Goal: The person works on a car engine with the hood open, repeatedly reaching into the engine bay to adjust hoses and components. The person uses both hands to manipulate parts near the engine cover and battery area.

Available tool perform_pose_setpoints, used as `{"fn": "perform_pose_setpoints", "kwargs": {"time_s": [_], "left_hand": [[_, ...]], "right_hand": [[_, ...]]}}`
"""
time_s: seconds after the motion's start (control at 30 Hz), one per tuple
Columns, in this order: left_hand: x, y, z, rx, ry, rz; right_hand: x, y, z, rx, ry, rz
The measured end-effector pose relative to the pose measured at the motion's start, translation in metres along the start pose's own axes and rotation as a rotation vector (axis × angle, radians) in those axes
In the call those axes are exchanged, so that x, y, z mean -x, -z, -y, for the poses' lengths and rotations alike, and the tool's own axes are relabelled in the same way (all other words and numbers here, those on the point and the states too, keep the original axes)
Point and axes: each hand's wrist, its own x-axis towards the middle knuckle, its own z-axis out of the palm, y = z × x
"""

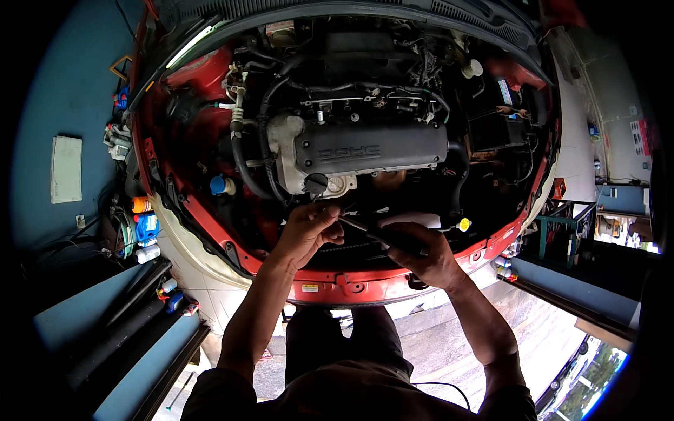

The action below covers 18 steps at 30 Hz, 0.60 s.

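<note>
My right hand (428,259) is wrapped round the black handle of a screwdriver-like tool (357,224), whose thin metal shaft points left. At the shaft's far end my left hand (307,233) is closed, thumb and forefinger pinched together. Whatever small thing may be between those fingers is too small to make out. Both hands are over the front of an open engine bay, just nearer to me than the engine's black cover (372,147). A round black oil filler cap (316,184) lies just beyond my left hand.
The red front crossmember (344,282) runs below my forearms. A yellow cap (464,224) is right of my right hand, and a blue cap (217,184) sits at left. A battery (495,132) is at the right. Bottles (146,226) stand beyond the left fender.
</note>
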Motion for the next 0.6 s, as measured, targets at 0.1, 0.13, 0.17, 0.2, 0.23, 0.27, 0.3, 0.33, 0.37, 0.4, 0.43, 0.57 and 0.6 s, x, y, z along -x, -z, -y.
{"fn": "perform_pose_setpoints", "kwargs": {"time_s": [0.1,0.13,0.17,0.2,0.23,0.27,0.3,0.33,0.37,0.4,0.43,0.57,0.6], "left_hand": [[0.002,0.007,-0.032,-0.241,-0.071,-0.113],[0.0,0.026,-0.04,-0.414,-0.252,-0.278],[0.003,0.059,-0.05,-0.695,-0.448,-0.419],[0.009,0.092,-0.063,-0.99,-0.606,-0.643],[0.02,0.124,-0.084,-1.384,-0.787,-0.836],[0.03,0.134,-0.092,-1.645,-0.863,-0.897],[0.037,0.142,-0.094,-1.909,-0.932,-0.954],[0.042,0.158,-0.09,-1.974,-0.846,-0.971],[0.043,0.168,-0.085,-2.025,-0.821,-0.982],[0.044,0.178,-0.078,-2.074,-0.786,-0.99],[0.045,0.186,-0.073,-2.121,-0.752,-0.997],[0.045,0.188,-0.071,-2.115,-0.704,-1.039],[0.045,0.197,-0.068,-2.07,-0.745,-1.039]], "right_hand": [[-0.035,0.007,0.021,0.032,-0.049,-0.029],[-0.053,0.006,0.032,0.06,-0.062,-0.032],[-0.078,0.01,0.043,0.125,-0.072,-0.05],[-0.115,0.011,0.044,0.33,0.039,-0.101],[-0.149,0.014,0.051,0.551,0.154,-0.17],[-0.173,0.013,0.045,0.649,0.161,-0.17],[-0.191,0.013,0.039,0.747,0.168,-0.168],[-0.207,0.011,0.043,0.908,0.129,-0.102],[-0.221,0.008,0.046,1.067,0.088,-0.036],[-0.233,0.007,0.039,1.131,0.162,0.001],[-0.239,0.007,0.034,1.162,0.141,0.04],[-0.255,-0.005,0.034,1.24,0.096,0.168],[-0.258,-0.004,0.032,1.235,0.1,0.185]]}}
